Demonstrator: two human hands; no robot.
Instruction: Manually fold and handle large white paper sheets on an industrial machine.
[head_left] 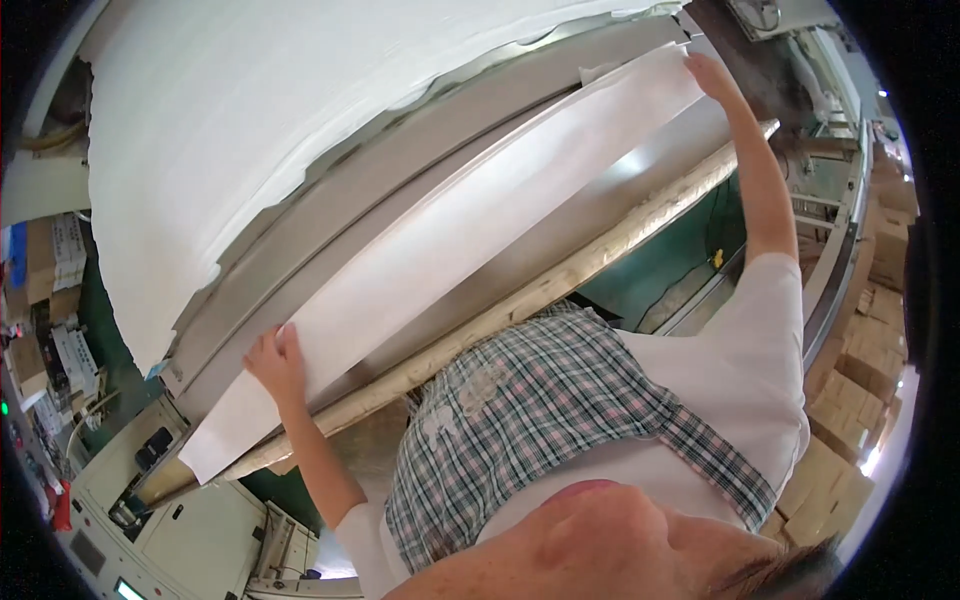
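Observation:
A long white sheet strip (450, 230), perhaps paper or film, lies slantwise across a grey metal machine bed (290, 230), from low left to upper right. My left hand (275, 365) grips the strip near its lower left part, fingers bent over the far edge. At the upper right end, my right hand (708, 75) pinches the strip's corner, its arm stretched far out. Beyond the bed hangs a large white sheet (250, 100) with a ragged, wavy edge. Whether the strip is one layer or several I cannot tell.
A pale, wrapped roller or bar (530, 300) runs along the near side, just before my checked apron (500, 390). Cream machine cabinets (200, 540) stand at lower left. Brown cardboard boxes (850, 400) are stacked at right, and shelves with more boxes (50, 260) stand at left.

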